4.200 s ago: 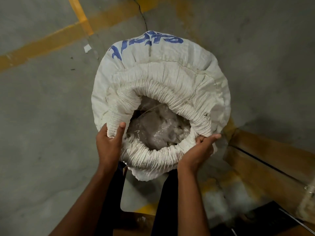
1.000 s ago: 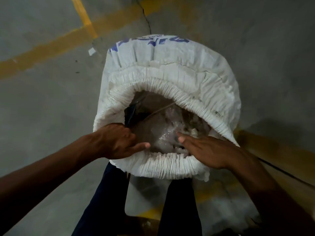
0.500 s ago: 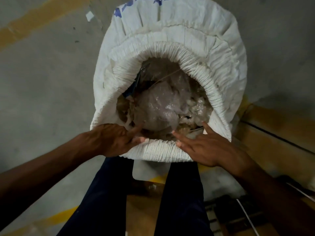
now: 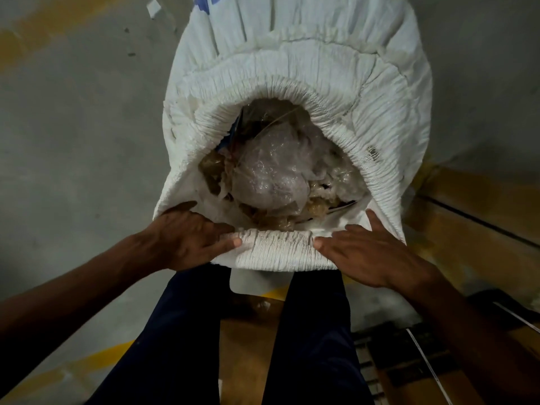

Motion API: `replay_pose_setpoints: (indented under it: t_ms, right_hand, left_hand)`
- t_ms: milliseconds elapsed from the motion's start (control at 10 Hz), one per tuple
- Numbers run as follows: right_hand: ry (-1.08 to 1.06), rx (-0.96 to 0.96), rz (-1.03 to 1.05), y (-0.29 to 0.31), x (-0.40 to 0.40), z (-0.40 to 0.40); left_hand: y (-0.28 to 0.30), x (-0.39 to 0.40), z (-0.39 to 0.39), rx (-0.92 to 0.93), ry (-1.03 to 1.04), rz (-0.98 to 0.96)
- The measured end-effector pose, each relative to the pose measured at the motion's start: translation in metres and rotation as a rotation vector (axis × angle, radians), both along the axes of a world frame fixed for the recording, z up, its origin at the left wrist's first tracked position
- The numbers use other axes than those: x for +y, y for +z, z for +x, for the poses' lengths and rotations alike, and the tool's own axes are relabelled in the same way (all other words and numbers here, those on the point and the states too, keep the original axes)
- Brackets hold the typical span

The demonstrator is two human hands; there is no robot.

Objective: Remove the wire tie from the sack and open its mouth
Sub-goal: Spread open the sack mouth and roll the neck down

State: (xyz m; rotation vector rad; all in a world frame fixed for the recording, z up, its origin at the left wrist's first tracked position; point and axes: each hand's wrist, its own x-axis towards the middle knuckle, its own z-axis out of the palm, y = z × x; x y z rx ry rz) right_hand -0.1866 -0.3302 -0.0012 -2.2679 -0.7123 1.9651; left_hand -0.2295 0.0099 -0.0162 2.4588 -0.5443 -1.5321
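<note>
A large white woven sack [image 4: 321, 59] with blue print stands on the floor, its mouth wide and its rim rolled down into a thick pleated cuff [image 4: 277, 251]. Inside lie crumpled clear plastic [image 4: 268, 176] and brownish scraps. My left hand [image 4: 187, 238] lies on the near left of the cuff, thumb at the inner edge, fingers curled over the fabric. My right hand [image 4: 371, 252] rests flat on the near right of the cuff, fingers spread. No wire tie shows anywhere on the sack.
The grey concrete floor [image 4: 73, 141] carries yellow painted lines. My legs in dark trousers [image 4: 315, 331] stand just below the sack. Brown cardboard [image 4: 482, 217] lies to the right, with a dark object and a thin white strip at the lower right.
Both hands have shifted from inside the mouth onto the near cuff. The mouth has spread wider and the contents show more. The view has moved closer over the sack.
</note>
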Motion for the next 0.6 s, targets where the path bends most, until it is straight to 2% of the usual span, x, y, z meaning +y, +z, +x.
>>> replay_pose_setpoints:
  t_ms: [200, 300, 600]
  right_hand:
    - [0.001, -0.354, 0.077, 0.001, 0.008, -0.017]
    - [-0.023, -0.438, 0.093, 0.005, 0.016, -0.015]
    - [-0.071, -0.630, 0.219, 0.037, 0.036, 0.026]
  left_hand:
    - [-0.008, -0.006, -0.019, -0.231, -0.007, 0.030]
    - [-0.006, -0.012, -0.024, -0.368, 0.042, 0.022]
    - [0.031, -0.031, 0.017, -0.463, 0.136, 0.003]
